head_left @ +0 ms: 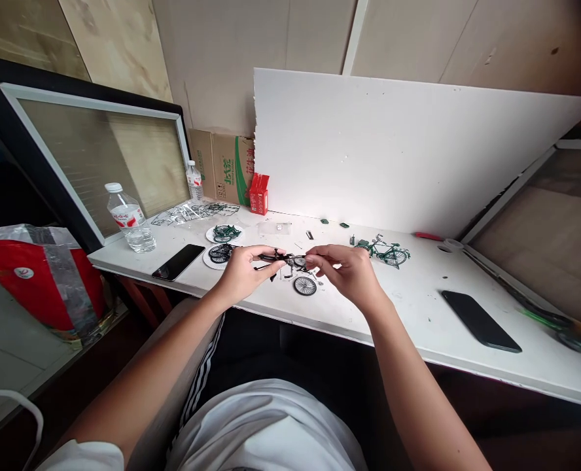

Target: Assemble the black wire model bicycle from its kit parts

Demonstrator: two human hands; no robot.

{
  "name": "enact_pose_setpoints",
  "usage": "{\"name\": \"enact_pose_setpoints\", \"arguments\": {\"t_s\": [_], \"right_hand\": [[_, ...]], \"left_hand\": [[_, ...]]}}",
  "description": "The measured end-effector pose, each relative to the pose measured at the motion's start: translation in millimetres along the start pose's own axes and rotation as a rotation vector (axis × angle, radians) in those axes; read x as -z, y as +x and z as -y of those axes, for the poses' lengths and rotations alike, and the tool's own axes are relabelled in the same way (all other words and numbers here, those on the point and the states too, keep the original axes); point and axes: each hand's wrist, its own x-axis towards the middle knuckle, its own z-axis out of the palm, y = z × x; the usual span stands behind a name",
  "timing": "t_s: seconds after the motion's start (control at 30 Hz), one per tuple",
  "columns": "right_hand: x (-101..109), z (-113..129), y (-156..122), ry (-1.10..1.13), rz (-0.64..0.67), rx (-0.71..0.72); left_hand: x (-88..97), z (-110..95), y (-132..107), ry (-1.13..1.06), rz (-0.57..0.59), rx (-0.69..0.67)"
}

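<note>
Above the front part of the table, my left hand [245, 271] pinches a small black model bicycle frame [271, 257] between thumb and fingers. From the other side my right hand [347, 268] is closed at the frame's right end, by a silvery part; its fingertips hide the exact contact. Just below lies a loose spoked model wheel [305, 286] with a black rim, and small parts are scattered around it. A green model bicycle [383, 252] stands beyond my right hand. Near my left hand, a white plate [211, 263] bears black wheels [220, 253].
Another plate [209, 234] holds green parts [226, 233]. Phones lie at left [178, 262] and right [481, 320]. Water bottles [132, 222], a small red box [259, 194] and a carton [224, 167] stand at the back left. A white board [393, 150] leans behind the table [393, 314].
</note>
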Motion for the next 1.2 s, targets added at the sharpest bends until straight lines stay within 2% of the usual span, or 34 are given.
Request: {"name": "enact_pose_setpoints", "arguments": {"t_s": [0.13, 0.23, 0.43, 0.67, 0.93, 1.07, 1.2], "right_hand": [[-2, 0, -1, 0.012, 0.013, -0.085], [-4, -2, -1, -0.054, 0.013, -0.096], [-15, -2, 0, -0.256, -0.036, 0.024], [-10, 7, 1, -0.438, 0.036, 0.069], [3, 22, 0, -0.3, -0.017, 0.227], [4, 24, -1, -0.199, -0.007, 0.195], [4, 23, 0, -0.158, 0.028, 0.134]], "left_hand": [[-0.7, -2, -1, 0.002, 0.017, -0.006], [-1.4, -1, -1, -0.004, 0.013, -0.009], [-2.8, 0, -3, -0.004, 0.023, -0.032], [0.1, -7, -3, 0.024, -0.017, -0.102], [14.3, -30, -10, 0.184, -0.064, -0.371], [18.7, -37, -13, 0.242, -0.085, -0.469], [17.9, -35, -12, 0.27, -0.082, -0.475]]}}
